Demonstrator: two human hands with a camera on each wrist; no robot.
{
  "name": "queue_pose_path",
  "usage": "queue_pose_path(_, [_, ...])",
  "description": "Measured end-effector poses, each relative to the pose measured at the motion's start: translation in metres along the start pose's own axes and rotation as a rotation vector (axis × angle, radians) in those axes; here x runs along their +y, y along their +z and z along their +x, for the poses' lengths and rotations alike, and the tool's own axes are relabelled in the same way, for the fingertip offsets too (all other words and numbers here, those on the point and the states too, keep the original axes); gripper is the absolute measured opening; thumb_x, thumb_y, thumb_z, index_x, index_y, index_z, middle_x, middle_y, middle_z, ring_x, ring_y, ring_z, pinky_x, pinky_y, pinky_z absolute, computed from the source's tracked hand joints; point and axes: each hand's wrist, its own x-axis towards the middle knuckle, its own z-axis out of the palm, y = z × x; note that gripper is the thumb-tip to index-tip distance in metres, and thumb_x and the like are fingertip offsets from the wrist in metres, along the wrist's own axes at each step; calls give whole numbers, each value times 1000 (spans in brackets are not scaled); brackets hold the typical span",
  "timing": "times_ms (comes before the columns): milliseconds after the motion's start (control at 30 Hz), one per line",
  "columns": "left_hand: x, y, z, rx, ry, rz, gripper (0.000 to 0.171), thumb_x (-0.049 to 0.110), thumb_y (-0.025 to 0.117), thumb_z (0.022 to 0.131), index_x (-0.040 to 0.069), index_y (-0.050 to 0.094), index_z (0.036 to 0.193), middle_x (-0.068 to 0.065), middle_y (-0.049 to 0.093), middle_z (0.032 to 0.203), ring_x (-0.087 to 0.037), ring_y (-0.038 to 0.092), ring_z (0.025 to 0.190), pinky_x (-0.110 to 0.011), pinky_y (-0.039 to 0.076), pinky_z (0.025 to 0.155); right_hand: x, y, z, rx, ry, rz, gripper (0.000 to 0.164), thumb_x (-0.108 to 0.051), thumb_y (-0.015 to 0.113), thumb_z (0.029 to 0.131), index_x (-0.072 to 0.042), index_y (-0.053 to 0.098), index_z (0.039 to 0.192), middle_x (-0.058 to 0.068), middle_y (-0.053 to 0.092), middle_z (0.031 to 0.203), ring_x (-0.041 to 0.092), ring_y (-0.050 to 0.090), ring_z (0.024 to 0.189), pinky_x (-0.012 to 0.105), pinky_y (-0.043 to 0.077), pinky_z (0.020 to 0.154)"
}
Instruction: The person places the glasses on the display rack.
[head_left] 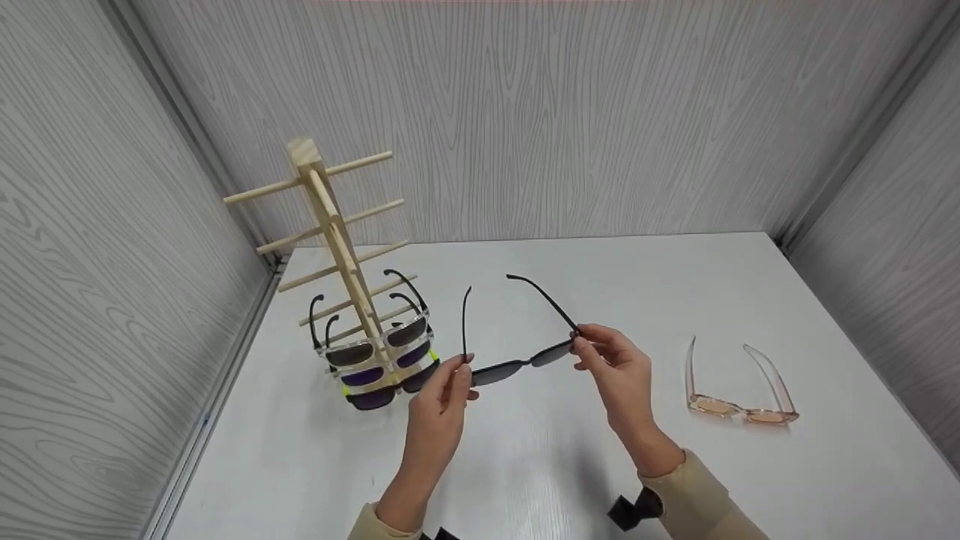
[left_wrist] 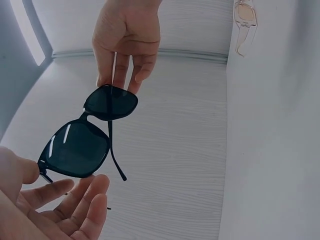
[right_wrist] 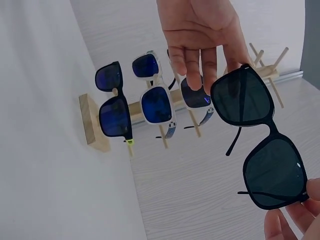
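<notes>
Left hand [head_left: 439, 409], right hand [head_left: 622, 375], both pinching black sunglasses [head_left: 498, 372], wooden rack [head_left: 345, 259] nearby

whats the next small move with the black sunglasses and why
Probably ease the black sunglasses left toward the upper pegs of the wooden rack: the left hand and right hand hold them unfolded, and three pairs already sit lower.

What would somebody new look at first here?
Probably the black sunglasses, held unfolded by both hands in the middle. Next, the wooden rack on the left, with three pairs of sunglasses low on it. Then the peach-tinted glasses, on the table's right side.
</notes>
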Motion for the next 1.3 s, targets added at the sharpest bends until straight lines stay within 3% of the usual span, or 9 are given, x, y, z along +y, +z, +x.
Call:
queue_pose_path(300, [10, -18, 0, 64, 8, 7, 35, 32, 47, 98, 10, 59, 122, -2, 64, 102, -15, 64, 82, -29, 51, 77, -6, 20, 9, -39, -39, 54, 24, -5, 66, 86, 7, 63, 106, 17, 65, 92, 19, 63, 80, 30, 54, 65])
queue_pose_path(533, [13, -29, -1, 117, 71, 33, 33, 29, 48, 98, 7, 59, 120, 1, 64, 101, -17, 64, 81, -28, 53, 71, -11, 35, 17, -74, -56, 68, 24, -5, 66, 86, 7, 62, 107, 16, 65, 92, 19, 63, 80, 30, 53, 65])
queue_pose_path(800, [26, -41, 0, 175, 83, 73, 31, 30, 49, 97, 9, 61, 115, 1, 63, 92, -7, 63, 77, -25, 53, 68, -18, 51, 26, -132, -72, 108, 25, -5, 65, 87, 7, 61, 108, 16, 65, 92, 20, 62, 81, 31, 53, 66])
queue_pose_path(1200, [29, -62, -1, 271, 120, 71, 33, 22, 49, 98, 1, 58, 121, -7, 63, 111, -12, 65, 76, -23, 53, 67, -24, 81, 34, -183, -63, 129, 24, -7, 64, 87, 6, 62, 108, 15, 65, 94, 21, 62, 81, 32, 52, 66])
queue_pose_path(1300, [30, -67, 0, 286, 99, 69, 33, 23, 48, 98, 2, 58, 121, -7, 63, 110, -14, 65, 75, -23, 53, 66, -25, 89, 36, -193, -70, 118, 24, -8, 64, 88, 5, 62, 108, 14, 65, 95, 20, 62, 81, 35, 53, 67])
